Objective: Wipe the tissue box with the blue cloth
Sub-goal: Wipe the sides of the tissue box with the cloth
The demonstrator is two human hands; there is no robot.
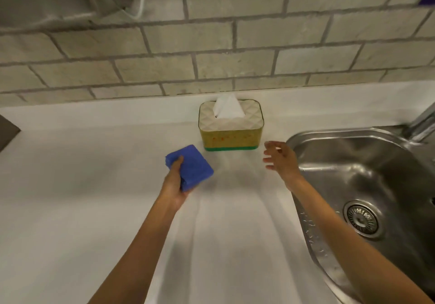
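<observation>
With the folded blue cloth [191, 168] clamped in the left hand [175, 183] and the right hand [280, 160] spread empty, the tissue box [231, 124] by the wall, seemingly light, could be pushed away unless steadied.

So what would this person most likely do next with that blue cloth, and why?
Probably bring the left hand forward and to the right until the blue cloth meets the tissue box. The folded cloth is already gripped but sits short of the box, not touching it. The open right hand hovers beside the box, seemingly ready to steady it. A tissue sticks up, so starting on a side seems wise.
</observation>
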